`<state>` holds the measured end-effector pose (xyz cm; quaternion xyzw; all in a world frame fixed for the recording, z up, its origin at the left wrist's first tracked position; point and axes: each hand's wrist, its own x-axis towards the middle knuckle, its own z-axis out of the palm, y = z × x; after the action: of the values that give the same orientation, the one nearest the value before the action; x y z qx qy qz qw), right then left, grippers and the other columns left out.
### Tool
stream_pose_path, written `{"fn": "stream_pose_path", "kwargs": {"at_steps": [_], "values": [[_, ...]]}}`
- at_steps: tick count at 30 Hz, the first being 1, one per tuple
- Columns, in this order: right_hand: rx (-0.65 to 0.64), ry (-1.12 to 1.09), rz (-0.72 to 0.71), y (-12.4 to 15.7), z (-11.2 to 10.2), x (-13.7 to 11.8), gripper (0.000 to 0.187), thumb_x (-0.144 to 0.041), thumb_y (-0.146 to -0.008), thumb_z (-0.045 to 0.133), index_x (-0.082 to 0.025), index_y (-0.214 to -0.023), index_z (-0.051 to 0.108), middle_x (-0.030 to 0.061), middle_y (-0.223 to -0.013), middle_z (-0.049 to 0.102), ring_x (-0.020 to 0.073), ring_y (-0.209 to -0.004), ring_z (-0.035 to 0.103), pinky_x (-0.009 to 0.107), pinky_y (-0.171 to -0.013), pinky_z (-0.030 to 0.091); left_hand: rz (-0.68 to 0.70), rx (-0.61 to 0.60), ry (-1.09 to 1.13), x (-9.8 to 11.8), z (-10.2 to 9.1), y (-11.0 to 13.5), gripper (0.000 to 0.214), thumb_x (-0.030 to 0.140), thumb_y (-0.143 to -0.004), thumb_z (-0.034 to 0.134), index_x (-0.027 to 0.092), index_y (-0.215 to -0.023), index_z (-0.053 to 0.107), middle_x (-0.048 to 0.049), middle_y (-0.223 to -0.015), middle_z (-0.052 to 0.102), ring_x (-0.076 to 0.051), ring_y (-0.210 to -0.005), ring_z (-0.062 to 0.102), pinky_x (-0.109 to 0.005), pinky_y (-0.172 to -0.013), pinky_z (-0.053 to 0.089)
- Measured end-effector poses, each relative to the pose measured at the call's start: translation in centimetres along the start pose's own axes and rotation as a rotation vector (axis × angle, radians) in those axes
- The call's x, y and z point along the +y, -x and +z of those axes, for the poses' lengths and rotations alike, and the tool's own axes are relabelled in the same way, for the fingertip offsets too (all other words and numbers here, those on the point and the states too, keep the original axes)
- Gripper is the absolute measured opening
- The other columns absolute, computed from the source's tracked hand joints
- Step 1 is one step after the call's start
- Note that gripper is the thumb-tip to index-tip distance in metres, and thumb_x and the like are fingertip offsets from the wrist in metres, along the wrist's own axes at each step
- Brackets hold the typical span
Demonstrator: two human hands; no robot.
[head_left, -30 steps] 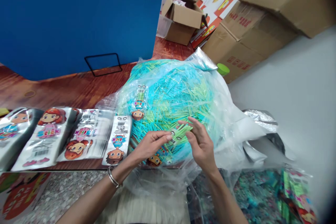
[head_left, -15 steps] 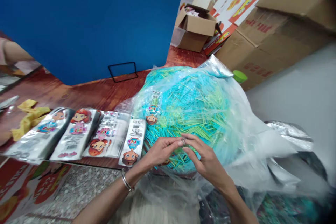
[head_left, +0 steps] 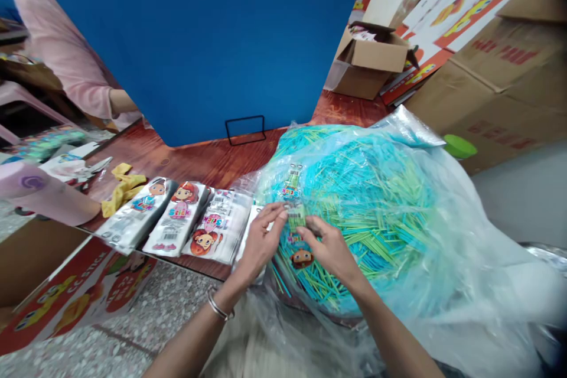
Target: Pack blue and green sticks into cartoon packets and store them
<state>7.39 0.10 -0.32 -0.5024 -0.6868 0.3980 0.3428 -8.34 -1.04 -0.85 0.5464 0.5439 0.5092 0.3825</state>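
Note:
A small clear printed packet (head_left: 301, 257) with green sticks showing through it and a cartoon face lies over the heap. My left hand (head_left: 261, 242) is closed on its upper left edge, thumb and fingers pinching. From the other side, my right hand (head_left: 332, 251) pinches the right edge. Under and behind my hands spreads a big heap of thin blue and green sticks (head_left: 345, 171) in a clear plastic bag (head_left: 469, 236). A similar packet (head_left: 292, 180) rests on the heap just beyond. Beside my left wrist is a stack of printed pouches (head_left: 245, 233), partly hidden by that hand.
More pouch stacks (head_left: 179, 218) line the table's front edge, with a yellow cloth strip (head_left: 124, 186) and a pink cylinder (head_left: 57, 192) at left. A blue panel (head_left: 212, 47) stands behind. Cartons (head_left: 500, 82) are piled right. Another person's sleeve (head_left: 71, 53) shows at left.
My hands, fingertips together over the heap before, have moved apart and now hold a packet between them. The view has swung left, showing more of the other person's arm and a pink cylinder.

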Motion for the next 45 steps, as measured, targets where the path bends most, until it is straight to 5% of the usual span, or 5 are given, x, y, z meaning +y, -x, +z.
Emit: {"fn": "stream_pose_path", "kwargs": {"at_steps": [12, 19, 25, 36, 45], "values": [[0.256, 0.648, 0.15, -10.9, 2.3, 1.4, 0.027, -0.03, -0.084, 0.053, -0.009, -0.099, 0.058, 0.0159, -0.095, 0.065, 0.0259, -0.084, 0.062, 0.033, -0.07, 0.044, -0.226, -0.1, -0.977, -4.7, -4.1, 0.6, 0.045, 0.047, -0.077, 0.06, 0.012, -0.107, 0.055, -0.0118, -0.094, 0.065, -0.024, -0.086, 0.062, -0.029, -0.07, 0.043], [0.262, 0.676, -0.131, -5.6, -4.1, 1.0, 0.041, -0.032, -0.089, 0.047, -0.01, -0.123, 0.048, 0.0179, -0.114, 0.057, 0.026, -0.098, 0.059, 0.039, -0.082, 0.047, -0.347, -0.046, -0.842, -4.9, -5.4, -0.8, 0.033, 0.051, -0.077, 0.053, 0.02, -0.083, 0.061, -0.0026, -0.072, 0.067, -0.019, -0.068, 0.062, -0.025, -0.055, 0.035], [-0.239, 0.696, -0.062, 3.4, -10.4, 5.4, 0.022, -0.027, -0.088, 0.051, -0.017, -0.105, 0.06, 0.0092, -0.096, 0.067, 0.0219, -0.087, 0.063, 0.036, -0.075, 0.05, -0.243, -0.029, -0.93, -5.3, -5.9, -0.5, 0.035, 0.044, -0.085, 0.044, 0.021, -0.089, 0.07, -0.006, -0.084, 0.073, -0.022, -0.076, 0.065, -0.027, -0.06, 0.038], [-0.384, 1.225, -0.286, 7.7, -7.8, 8.3, 0.024, -0.013, -0.087, 0.048, -0.014, -0.11, 0.055, 0.0105, -0.095, 0.062, 0.0247, -0.088, 0.052, 0.037, -0.074, 0.038, 0.005, 0.151, -1.103, -5.3, -5.1, 0.4, 0.039, 0.033, -0.09, 0.037, 0.015, -0.116, 0.061, -0.0117, -0.108, 0.065, -0.024, -0.084, 0.062, -0.03, -0.064, 0.041], [-0.328, 1.244, -0.262, 8.2, -7.8, 8.5, 0.024, -0.001, -0.081, 0.04, -0.014, -0.094, 0.055, 0.0103, -0.087, 0.056, 0.025, -0.083, 0.047, 0.036, -0.073, 0.037, -0.163, 0.274, -0.537, -2.0, -8.3, 1.5, 0.024, 0.039, -0.081, 0.054, 0.022, -0.09, 0.069, -0.0021, -0.091, 0.071, -0.023, -0.086, 0.064, -0.037, -0.077, 0.049]]}}
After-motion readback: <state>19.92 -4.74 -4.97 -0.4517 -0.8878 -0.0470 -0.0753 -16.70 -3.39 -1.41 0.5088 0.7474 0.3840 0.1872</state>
